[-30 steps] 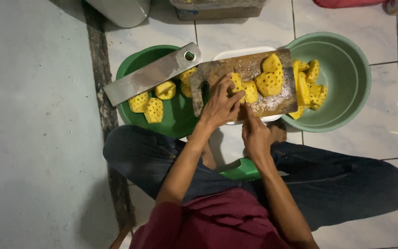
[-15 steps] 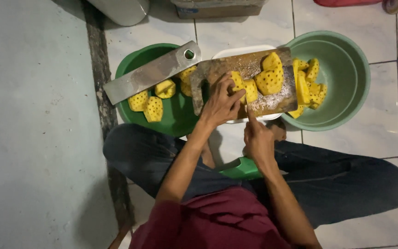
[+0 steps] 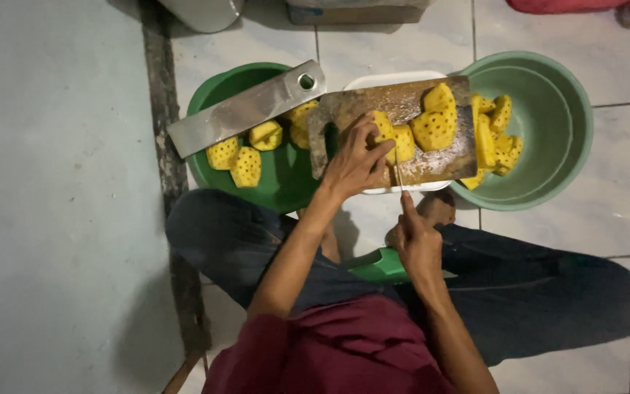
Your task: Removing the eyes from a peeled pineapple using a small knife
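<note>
Slicing pineapple (image 3: 394,140) — knife (image 3: 398,169), seemingly, board (image 3: 344,109)

The cutting board (image 3: 432,157) is crowded — pineapple chunks (image 3: 433,124) fill its right half. A long metal blade (image 3: 246,109) bridges the dark green basin (image 3: 286,182); the pale green bowl (image 3: 548,87) flanks the right — bare floor tiles (image 3: 607,226) beyond.

The left hand (image 3: 351,157) pressed a pineapple piece (image 3: 395,142) on the cutting board (image 3: 344,109); the right hand (image 3: 415,244) held a knife (image 3: 398,171) against it.
</note>
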